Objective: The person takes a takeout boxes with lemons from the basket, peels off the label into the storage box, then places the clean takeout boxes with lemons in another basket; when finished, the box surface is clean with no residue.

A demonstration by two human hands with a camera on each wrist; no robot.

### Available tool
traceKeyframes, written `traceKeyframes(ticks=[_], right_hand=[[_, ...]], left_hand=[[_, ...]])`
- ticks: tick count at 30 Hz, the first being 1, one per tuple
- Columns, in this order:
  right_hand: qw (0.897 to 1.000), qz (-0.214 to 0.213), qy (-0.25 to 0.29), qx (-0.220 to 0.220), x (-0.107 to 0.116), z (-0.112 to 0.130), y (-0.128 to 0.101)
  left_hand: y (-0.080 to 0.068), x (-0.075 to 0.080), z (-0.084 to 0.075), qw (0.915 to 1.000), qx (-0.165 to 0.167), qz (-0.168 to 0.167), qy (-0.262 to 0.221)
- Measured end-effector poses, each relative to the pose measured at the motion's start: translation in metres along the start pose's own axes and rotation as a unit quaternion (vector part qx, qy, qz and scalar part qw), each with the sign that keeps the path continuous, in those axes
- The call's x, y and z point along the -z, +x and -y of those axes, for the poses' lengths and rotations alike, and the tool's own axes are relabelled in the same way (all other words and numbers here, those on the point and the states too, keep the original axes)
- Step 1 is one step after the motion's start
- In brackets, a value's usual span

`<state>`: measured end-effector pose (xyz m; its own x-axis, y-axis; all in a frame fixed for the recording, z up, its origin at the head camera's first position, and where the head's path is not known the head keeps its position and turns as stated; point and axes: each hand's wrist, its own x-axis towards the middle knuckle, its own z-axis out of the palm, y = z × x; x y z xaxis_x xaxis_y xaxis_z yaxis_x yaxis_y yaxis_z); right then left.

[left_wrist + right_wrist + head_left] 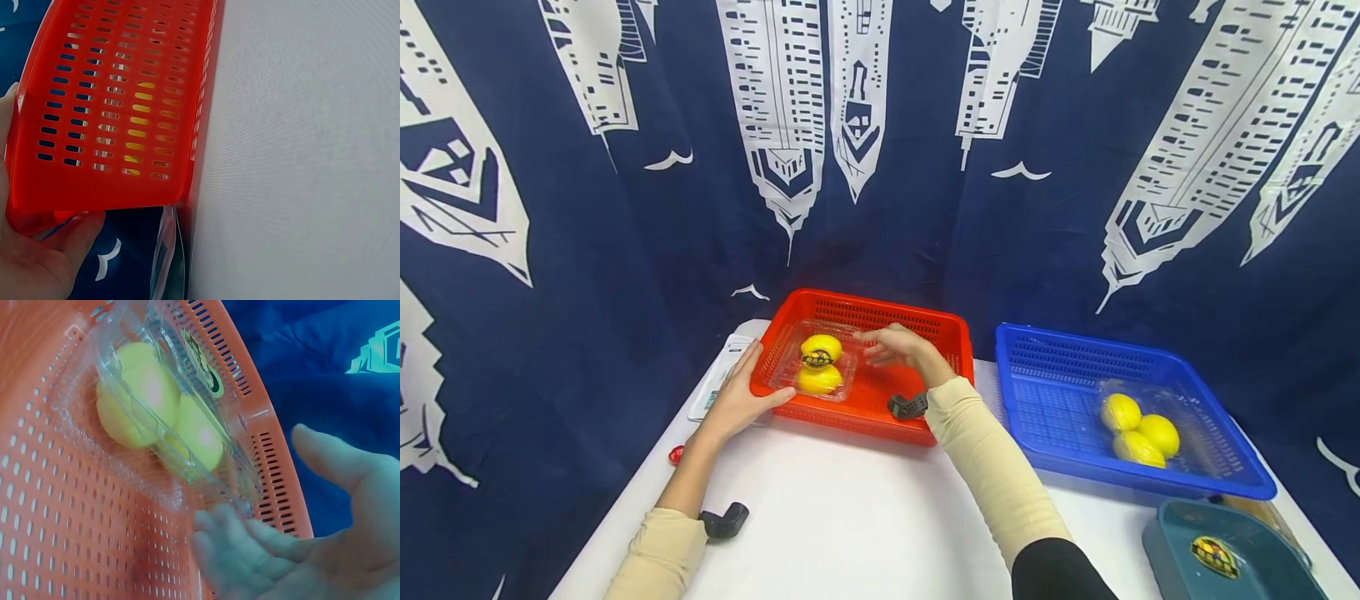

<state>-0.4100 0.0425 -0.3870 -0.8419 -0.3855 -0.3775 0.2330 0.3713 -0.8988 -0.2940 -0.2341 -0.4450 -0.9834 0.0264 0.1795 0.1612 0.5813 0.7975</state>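
Red basket [876,385]: one clamshell [787,357], two lemons [820,381]. Left hand [741,402] spread wide, basket's 8 o'clock; right hand [897,344] loosely open, clamshell's 2 o'clock.

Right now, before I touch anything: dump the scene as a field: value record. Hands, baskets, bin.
left_hand: left hand, touching the near left corner of the red basket
right_hand: right hand, over the red basket, beside the clear clamshell; contact unclear
red_basket: clamshell, two lemons visible inside, black-and-yellow label on it
blue_basket: blue basket, three lemons with clear plastic packaging
bin: teal bin, nearer the viewer than the blue basket; oval label inside
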Motion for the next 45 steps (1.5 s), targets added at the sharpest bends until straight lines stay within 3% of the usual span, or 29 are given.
traceKeyframes(ticks=[7, 24, 40, 45], right_hand=[[0.999, 0.008, -0.031, -0.038, -0.006, -0.002, 0.001], [0.997, 0.04, -0.043, -0.059, -0.013, -0.006, 0.009], [0.993, 0.085, 0.037, -0.071, -0.017, -0.005, 0.015], [0.993, 0.078, 0.054, -0.073, -0.018, -0.004, 0.015]], left_hand=[[0.001, 0.0, -0.001, 1.0, -0.004, 0.003, -0.001], [0.0, 0.001, 0.001, 0.9999, -0.012, -0.005, 0.002], [-0.001, 0.001, 0.0, 1.0, 0.0, 0.001, 0.007], [-0.001, 0.001, 0.0, 1.0, 0.0, 0.0, 0.005]])
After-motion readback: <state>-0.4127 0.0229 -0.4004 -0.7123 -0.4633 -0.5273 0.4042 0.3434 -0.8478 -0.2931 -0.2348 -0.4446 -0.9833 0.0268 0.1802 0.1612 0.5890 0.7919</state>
